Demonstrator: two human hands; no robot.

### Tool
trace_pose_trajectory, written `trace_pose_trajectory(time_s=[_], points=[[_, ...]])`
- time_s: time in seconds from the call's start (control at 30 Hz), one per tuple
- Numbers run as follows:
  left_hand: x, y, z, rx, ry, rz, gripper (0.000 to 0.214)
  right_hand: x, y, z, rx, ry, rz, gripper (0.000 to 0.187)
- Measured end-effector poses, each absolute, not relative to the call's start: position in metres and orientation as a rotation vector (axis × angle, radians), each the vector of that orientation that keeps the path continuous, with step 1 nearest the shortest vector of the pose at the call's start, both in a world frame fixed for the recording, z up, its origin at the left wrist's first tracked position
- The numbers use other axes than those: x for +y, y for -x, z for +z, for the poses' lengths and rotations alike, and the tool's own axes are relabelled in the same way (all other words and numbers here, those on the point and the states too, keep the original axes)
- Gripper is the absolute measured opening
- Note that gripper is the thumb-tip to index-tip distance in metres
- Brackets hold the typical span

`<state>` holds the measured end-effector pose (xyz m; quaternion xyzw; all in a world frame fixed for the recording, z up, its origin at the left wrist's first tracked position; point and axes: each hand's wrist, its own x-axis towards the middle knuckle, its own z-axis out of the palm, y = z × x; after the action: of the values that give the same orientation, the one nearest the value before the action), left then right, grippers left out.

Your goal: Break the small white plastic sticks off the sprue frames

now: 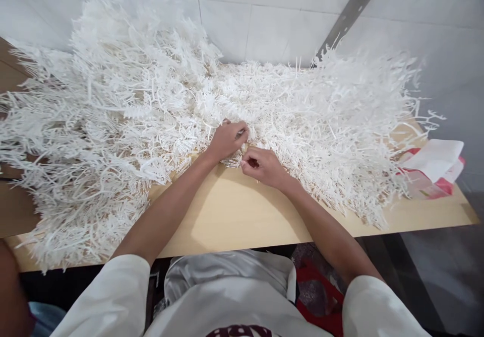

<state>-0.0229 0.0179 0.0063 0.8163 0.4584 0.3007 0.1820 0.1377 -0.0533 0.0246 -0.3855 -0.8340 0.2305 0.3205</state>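
Observation:
A big heap of white branching plastic sprigs (pixel 151 100) spreads over the wooden table (pixel 234 211). At the heap's front edge, near the middle, my left hand (pixel 229 139) is closed with its fingers curled among the sprigs. Just to its right and slightly nearer to me, my right hand (pixel 262 165) is closed too, thumb against the fingers. Whatever lies in either hand is too small or hidden to name. The two hands are close together but apart.
On the right end of the table stands a red and white plastic packet (pixel 434 168). A tiled wall (pixel 257 19) with a grey metal strip (pixel 351 12) rises behind the heap. At the lower left, part of another person's arm (pixel 11 286) shows. Something red (pixel 321 312) lies beneath the table edge.

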Motion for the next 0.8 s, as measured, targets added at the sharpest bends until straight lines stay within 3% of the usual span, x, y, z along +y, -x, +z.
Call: trace_pose_trajectory(time_s=[0.17,0.23,0.37,0.8], points=[[0.016,0.022,0.004,1.233,-2.409,0.806,0.029,-0.043,-0.147,0.023,-1.799,1.232,0.226,0.033],[0.017,0.021,0.001,1.212,-2.429,0.835,0.032,-0.037,-0.153,0.023,-1.639,1.324,0.180,0.033],[0.019,0.021,-0.005,1.230,-2.486,0.890,0.030,-0.030,-0.158,0.020,-1.679,1.318,0.326,0.010],[0.020,0.023,-0.009,1.134,-2.498,0.953,0.034,-0.027,-0.157,0.012,-1.859,1.482,0.420,0.024]])
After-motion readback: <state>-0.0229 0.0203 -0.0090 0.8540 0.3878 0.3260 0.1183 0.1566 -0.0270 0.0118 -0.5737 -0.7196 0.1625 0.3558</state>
